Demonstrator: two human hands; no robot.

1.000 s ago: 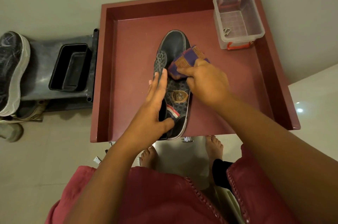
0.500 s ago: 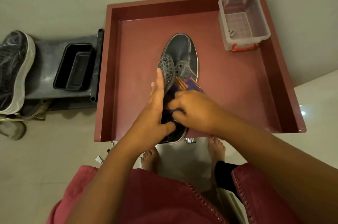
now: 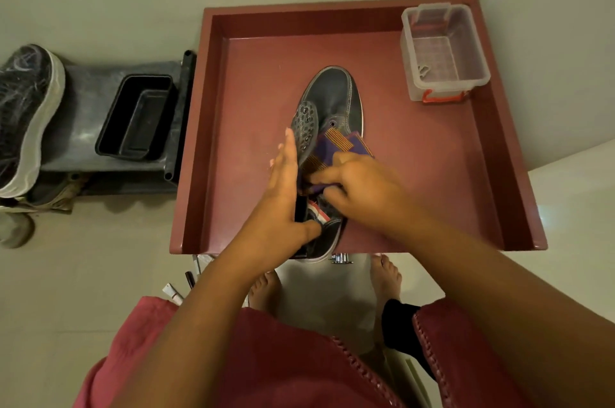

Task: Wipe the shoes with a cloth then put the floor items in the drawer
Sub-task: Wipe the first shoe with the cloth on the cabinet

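A black lace-up shoe [image 3: 336, 98] lies in the open maroon drawer [image 3: 253, 74], toe pointing away from me. My left hand [image 3: 283, 201] braces the shoe's left side, fingers straight and thumb hooked over the heel end. My right hand [image 3: 359, 194] presses a purple and orange checked cloth [image 3: 336, 146] onto the shoe's middle. The heel overhangs the drawer's near edge. Small items [image 3: 181, 287] lie on the floor below the drawer front, partly hidden by my left arm.
A clear plastic box [image 3: 444, 51] with a red latch stands in the drawer's far right corner. Left of the drawer is a grey rack with a black tray [image 3: 136, 116] and another dark shoe [image 3: 26, 114] with a white sole. My bare feet stand below the drawer.
My right hand drew the cloth from the toe area back toward the heel, then slightly forward again to the shoe's middle. The left hand has stayed on the shoe's side.
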